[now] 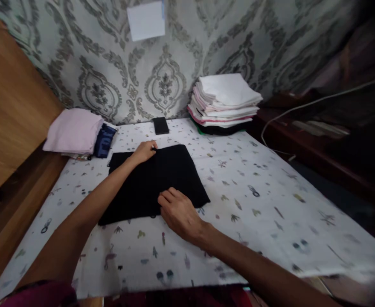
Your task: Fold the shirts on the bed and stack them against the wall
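Note:
A folded black garment [152, 179] lies flat on the patterned white sheet in front of me. At its far edge my left hand [144, 152] is closed, with thumb and fingertips pinching the fabric. My right hand [181, 213] grips the near edge with curled fingers; the fingertips are partly hidden against the cloth. The garment forms a rough rectangle, its right side slanting toward a near right corner.
A stack of folded clothes [224, 100] stands at the back right by the patterned wall. A pink folded pile [74, 130] and a navy folded garment [106, 140] sit at left beside a wooden panel [14, 94]. A black phone-like object [161, 125] lies near the wall.

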`<state>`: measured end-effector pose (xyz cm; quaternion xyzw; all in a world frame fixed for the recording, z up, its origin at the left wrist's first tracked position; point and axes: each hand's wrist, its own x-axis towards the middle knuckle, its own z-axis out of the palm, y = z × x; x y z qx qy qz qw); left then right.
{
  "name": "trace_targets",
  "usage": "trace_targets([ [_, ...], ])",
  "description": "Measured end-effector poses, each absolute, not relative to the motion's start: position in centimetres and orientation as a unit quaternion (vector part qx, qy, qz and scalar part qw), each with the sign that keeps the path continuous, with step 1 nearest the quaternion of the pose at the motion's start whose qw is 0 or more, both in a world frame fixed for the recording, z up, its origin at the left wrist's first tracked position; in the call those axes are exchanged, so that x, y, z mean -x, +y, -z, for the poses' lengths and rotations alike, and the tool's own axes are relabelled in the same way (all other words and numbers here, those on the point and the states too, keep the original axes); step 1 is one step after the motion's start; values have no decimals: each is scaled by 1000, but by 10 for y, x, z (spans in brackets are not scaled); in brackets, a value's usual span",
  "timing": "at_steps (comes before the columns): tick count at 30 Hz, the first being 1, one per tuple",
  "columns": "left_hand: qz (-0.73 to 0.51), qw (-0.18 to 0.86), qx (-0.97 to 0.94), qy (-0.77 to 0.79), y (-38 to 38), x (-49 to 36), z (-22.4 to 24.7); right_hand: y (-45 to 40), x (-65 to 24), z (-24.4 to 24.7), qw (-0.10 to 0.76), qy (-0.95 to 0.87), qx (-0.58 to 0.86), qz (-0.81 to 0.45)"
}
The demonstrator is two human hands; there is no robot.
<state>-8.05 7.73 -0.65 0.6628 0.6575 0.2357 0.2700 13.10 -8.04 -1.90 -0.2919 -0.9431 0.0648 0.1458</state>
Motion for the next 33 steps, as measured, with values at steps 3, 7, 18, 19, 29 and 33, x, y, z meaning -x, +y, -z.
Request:
trace_targets([
  [3,-211,193,-685,670,67,69,1,-82,-125,14,114,-946,298,-62],
  [7,-150,17,-755,638,40,40,-11,-89,-141,9,154,-942,293,-63],
  [18,-88,71,-885,452,-75,-37,-10,-117,-248,23,148,-889,432,-33],
  [19,-83,64,-884,456,-77,-40,-9,-117,-244,23,113,-893,435,-27],
  [29,-124,152,-874,445,-62,-35,-9,-114,-224,1,-45,-880,473,-14],
  [33,-93,165,-886,424,-61,-35,-4,-127,-236,8,-46,-876,479,-11],
])
